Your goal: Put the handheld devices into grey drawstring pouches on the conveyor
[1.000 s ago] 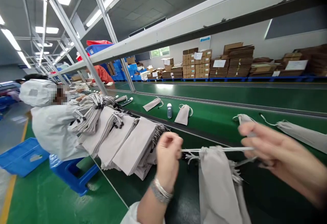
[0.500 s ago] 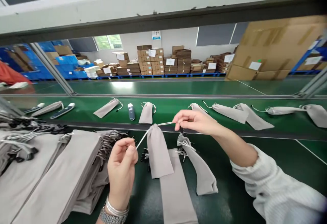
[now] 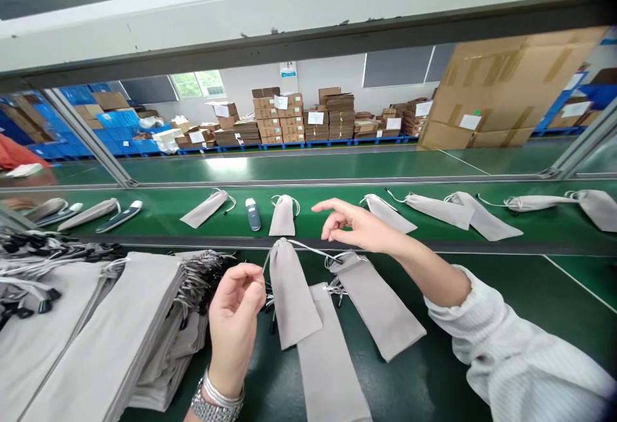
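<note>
A grey drawstring pouch (image 3: pixel 292 300) hangs with its neck gathered, its lower end over another pouch (image 3: pixel 330 358) on the green surface. My left hand (image 3: pixel 236 322) pinches one end of its white drawstring (image 3: pixel 267 260) between thumb and fingertips. The other cord runs loosely to the right. Above that cord is my right hand (image 3: pixel 359 226), index finger stretched out, other fingers curled, and nothing visible in it. Below the right hand lies a flat pouch (image 3: pixel 378 303) with its own cords. Several stacked pouches (image 3: pixel 110 325) with black-tipped cords fill the left side.
Across the green conveyor belt (image 3: pixel 332 207) lie several filled-looking pouches (image 3: pixel 438 210) and dark blue handheld devices (image 3: pixel 253 214). A metal beam (image 3: pixel 289 20) crosses overhead, with slanted posts (image 3: pixel 89 136) at the sides. A person's red sleeve (image 3: pixel 19 152) shows at far left.
My right hand has let go of its cord end, and that cord has slackened. The flat pouch on the right has swung out and spread. My left hand still holds its cord end.
</note>
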A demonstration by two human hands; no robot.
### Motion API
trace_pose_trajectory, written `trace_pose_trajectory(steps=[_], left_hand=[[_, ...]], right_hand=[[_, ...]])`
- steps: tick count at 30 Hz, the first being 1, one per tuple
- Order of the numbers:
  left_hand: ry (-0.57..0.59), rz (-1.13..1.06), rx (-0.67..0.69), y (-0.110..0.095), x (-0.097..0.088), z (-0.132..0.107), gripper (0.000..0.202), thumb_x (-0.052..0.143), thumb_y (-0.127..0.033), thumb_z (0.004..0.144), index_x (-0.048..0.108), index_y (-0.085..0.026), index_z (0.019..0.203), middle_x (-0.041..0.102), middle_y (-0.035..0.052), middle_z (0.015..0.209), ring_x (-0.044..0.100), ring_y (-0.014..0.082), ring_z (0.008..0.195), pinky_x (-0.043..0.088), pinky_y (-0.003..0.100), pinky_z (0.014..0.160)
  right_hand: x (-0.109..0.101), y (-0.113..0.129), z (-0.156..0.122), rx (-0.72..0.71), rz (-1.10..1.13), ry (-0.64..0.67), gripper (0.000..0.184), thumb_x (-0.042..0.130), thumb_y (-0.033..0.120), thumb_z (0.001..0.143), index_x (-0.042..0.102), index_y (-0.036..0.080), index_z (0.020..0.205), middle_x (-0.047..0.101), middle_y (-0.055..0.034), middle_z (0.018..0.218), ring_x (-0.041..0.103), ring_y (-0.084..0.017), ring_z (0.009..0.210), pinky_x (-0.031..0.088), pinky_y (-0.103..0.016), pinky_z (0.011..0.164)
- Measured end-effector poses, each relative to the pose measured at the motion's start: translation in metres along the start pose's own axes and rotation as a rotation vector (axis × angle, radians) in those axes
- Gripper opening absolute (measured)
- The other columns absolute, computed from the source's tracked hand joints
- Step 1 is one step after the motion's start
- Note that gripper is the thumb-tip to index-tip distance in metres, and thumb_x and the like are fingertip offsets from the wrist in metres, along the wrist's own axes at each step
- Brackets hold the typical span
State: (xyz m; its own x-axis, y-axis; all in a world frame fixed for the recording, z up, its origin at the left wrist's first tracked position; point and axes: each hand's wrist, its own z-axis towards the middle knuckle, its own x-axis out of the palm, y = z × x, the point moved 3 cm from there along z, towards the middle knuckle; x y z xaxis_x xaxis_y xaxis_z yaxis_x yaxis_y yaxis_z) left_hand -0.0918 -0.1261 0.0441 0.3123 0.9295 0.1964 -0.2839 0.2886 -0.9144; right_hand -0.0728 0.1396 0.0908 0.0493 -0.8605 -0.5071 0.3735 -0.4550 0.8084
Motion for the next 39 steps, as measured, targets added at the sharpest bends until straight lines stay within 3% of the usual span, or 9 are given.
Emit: trace_pose_trajectory(steps=[4,8,17,20,25,28,31,36,39], left_hand=[[0.015,-0.014,0.015,0.000,0.004,0.000,0.015,0.069,-0.033,0.087,0.065,-0.021,0.097,0.053,0.0013,0.080,0.044,0.0099,0.063,0.038,0.019,0.053],[0.014,-0.041,0.029,-0.001,0.006,0.001,0.015,0.069,-0.032,0.086,0.066,-0.021,0.096,0.055,0.0018,0.081,0.042,0.0094,0.061,0.038,0.020,0.052],[0.017,-0.052,0.034,-0.003,0.008,0.001,0.014,0.069,-0.031,0.085,0.066,-0.021,0.094,0.055,0.0014,0.081,0.042,0.0087,0.058,0.037,0.020,0.051],[0.017,-0.056,0.031,-0.004,0.008,0.001,0.013,0.069,-0.030,0.086,0.066,-0.021,0.095,0.055,0.0012,0.081,0.042,0.0087,0.059,0.037,0.020,0.052],[0.011,-0.057,0.031,-0.004,0.008,0.001,0.013,0.068,-0.030,0.086,0.066,-0.021,0.094,0.055,0.0013,0.081,0.042,0.0086,0.059,0.037,0.020,0.051],[0.019,-0.049,0.027,-0.003,0.008,0.002,0.013,0.068,-0.030,0.086,0.066,-0.021,0.095,0.055,0.0012,0.080,0.042,0.0088,0.059,0.037,0.020,0.051],[0.028,-0.041,0.021,-0.002,0.010,0.000,0.013,0.069,-0.031,0.086,0.066,-0.021,0.094,0.055,0.0009,0.081,0.042,0.0083,0.059,0.037,0.020,0.052],[0.051,0.047,0.003,-0.001,0.015,-0.002,0.016,0.068,-0.034,0.086,0.065,-0.021,0.096,0.057,0.0023,0.087,0.048,0.0110,0.065,0.040,0.022,0.055],[0.086,0.250,-0.037,0.002,0.020,0.004,0.030,0.066,-0.036,0.087,0.061,-0.023,0.113,0.060,0.0043,0.095,0.055,0.0154,0.076,0.046,0.027,0.068]], right_hand=[[0.001,-0.004,0.001,0.030,-0.113,0.017,0.040,0.053,0.018,0.087,0.055,0.022,0.127,0.071,-0.0035,0.097,0.063,-0.016,0.084,0.046,-0.029,0.072],[0.010,-0.019,0.007,0.061,-0.384,0.034,0.027,0.054,0.017,0.087,0.066,0.021,0.110,0.068,-0.0040,0.096,0.059,-0.016,0.080,0.042,-0.028,0.069],[0.047,-0.068,0.019,0.079,-0.543,0.020,0.016,0.056,0.015,0.086,0.070,0.022,0.088,0.069,-0.0033,0.087,0.061,-0.019,0.081,0.037,-0.028,0.064],[0.047,-0.069,0.020,0.067,-0.574,-0.009,0.019,0.053,0.014,0.087,0.069,0.020,0.079,0.071,-0.0040,0.085,0.062,-0.019,0.078,0.037,-0.028,0.064],[0.028,-0.047,0.017,0.066,-0.548,-0.145,0.020,0.050,0.017,0.089,0.069,0.020,0.084,0.073,-0.0031,0.088,0.063,-0.017,0.079,0.036,-0.026,0.065],[0.013,-0.028,0.013,0.111,-0.422,-0.212,0.014,0.053,0.023,0.088,0.064,0.020,0.080,0.067,0.0000,0.069,0.058,-0.013,0.063,0.033,-0.025,0.058],[-0.001,-0.009,0.007,0.149,-0.130,-0.218,0.016,0.054,0.030,0.089,0.059,0.019,0.079,0.053,0.0053,0.051,0.045,-0.010,0.047,0.031,-0.022,0.051],[-0.026,0.011,-0.002,0.152,0.320,-0.248,0.015,0.060,0.032,0.085,0.056,0.019,0.079,0.036,0.0106,0.043,0.027,-0.005,0.037,0.020,-0.019,0.040],[-0.051,0.015,-0.007,0.040,0.519,-0.497,0.016,0.061,0.034,0.084,0.053,0.020,0.082,0.042,0.0089,0.049,0.038,-0.006,0.038,0.032,-0.020,0.040]])
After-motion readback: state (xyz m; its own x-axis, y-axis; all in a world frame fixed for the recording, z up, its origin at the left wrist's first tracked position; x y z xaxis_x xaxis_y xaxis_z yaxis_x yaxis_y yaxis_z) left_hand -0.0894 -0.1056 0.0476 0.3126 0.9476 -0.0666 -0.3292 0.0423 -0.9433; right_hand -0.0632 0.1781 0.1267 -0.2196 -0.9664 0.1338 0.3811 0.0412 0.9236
